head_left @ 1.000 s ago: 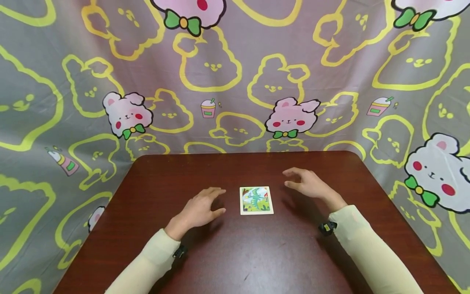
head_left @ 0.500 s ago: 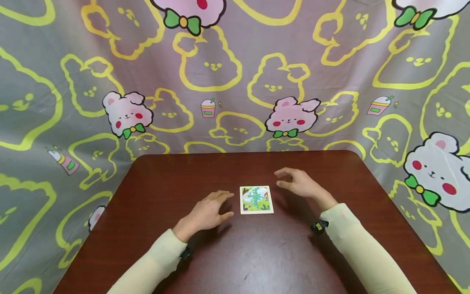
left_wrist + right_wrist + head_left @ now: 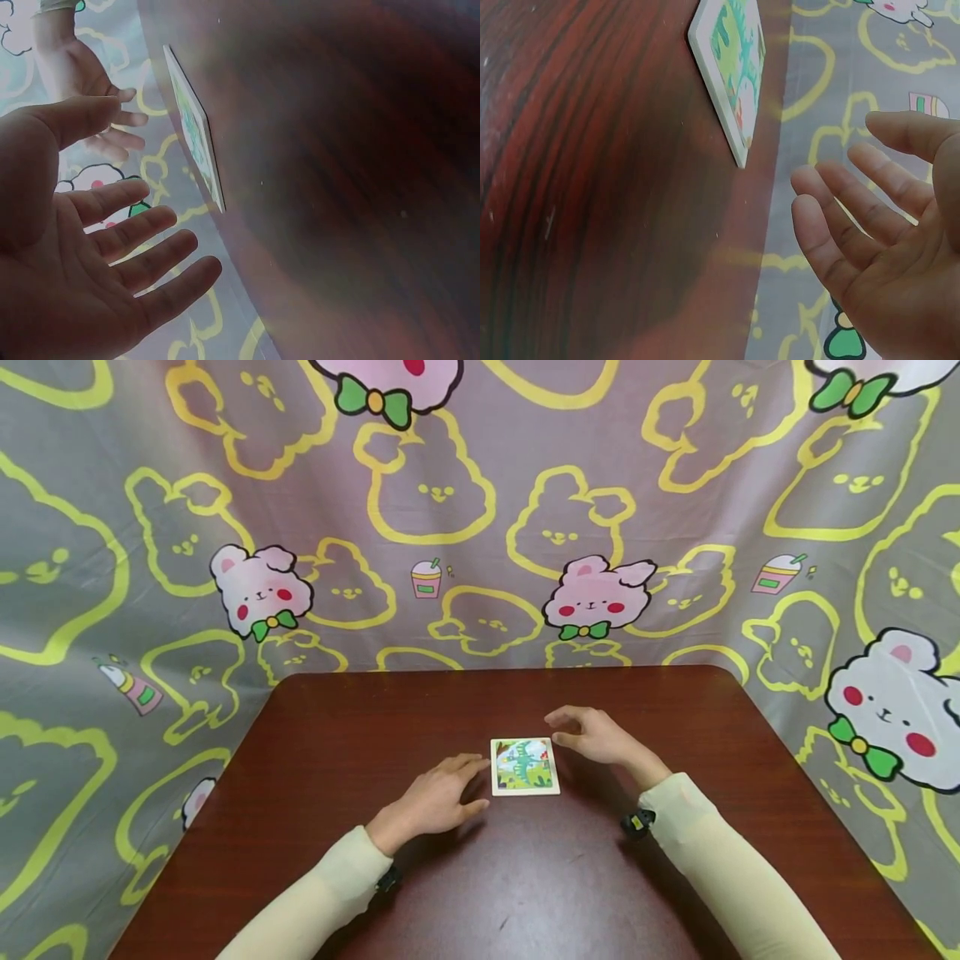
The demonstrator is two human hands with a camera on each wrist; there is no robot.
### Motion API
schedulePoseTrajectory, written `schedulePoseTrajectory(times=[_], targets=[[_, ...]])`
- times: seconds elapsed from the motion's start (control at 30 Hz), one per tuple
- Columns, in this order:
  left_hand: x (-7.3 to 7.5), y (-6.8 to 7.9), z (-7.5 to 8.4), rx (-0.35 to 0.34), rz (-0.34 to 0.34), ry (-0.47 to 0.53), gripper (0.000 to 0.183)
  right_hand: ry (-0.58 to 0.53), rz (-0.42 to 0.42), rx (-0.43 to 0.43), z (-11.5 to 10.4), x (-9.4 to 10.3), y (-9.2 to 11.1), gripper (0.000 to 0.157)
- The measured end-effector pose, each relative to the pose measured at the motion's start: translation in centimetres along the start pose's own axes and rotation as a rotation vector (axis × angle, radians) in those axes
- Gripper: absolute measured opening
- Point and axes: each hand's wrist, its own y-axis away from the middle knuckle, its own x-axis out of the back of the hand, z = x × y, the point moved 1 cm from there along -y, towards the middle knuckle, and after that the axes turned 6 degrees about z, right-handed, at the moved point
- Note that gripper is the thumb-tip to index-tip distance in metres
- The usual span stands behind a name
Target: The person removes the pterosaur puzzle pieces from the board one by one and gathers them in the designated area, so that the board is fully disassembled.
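1. Nearest my head view, the left sleeve (image 3: 315, 889) and right sleeve (image 3: 738, 864) come in from the near side, both of soft, pale cream cloth. A small black device sits at each cuff, the left device (image 3: 387, 880) and the right device (image 3: 638, 823).
2. I see the left hand (image 3: 437, 797) just left of the board, its fingers long and slightly spread, the thumb well apart from them. It has hold of nothing; from above I cannot tell whether the index fingertip meets the edge.
3. Between the hands, the picture board (image 3: 524, 766) lies flat: a squarish, thin slab with a smooth cream border and pale side edge. Its print shows a teal creature among greens, with light blue above.
4. I find the right hand (image 3: 596, 737) just beyond the board's far right corner, fingers gently bent with a wide gap to the thumb. It grasps nothing.
5. Under everything, the table (image 3: 525, 893) is dark reddish brown, streaked like wood grain, glossy at the near middle, its far corners rounded.
6. Farthest, I see a grey curtain (image 3: 495, 518), softly creased, printed with yellow outlined animals, rabbit faces wearing green bows, and pink cups.
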Motion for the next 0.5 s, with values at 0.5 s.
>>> schedulePoseTrajectory(times=[0.5], targets=[[-1.1,-1.0,1.0,-0.045,-0.049,-0.027,0.063,-0.023,-0.019,-0.016,-0.1,-1.9,-1.0,0.030]])
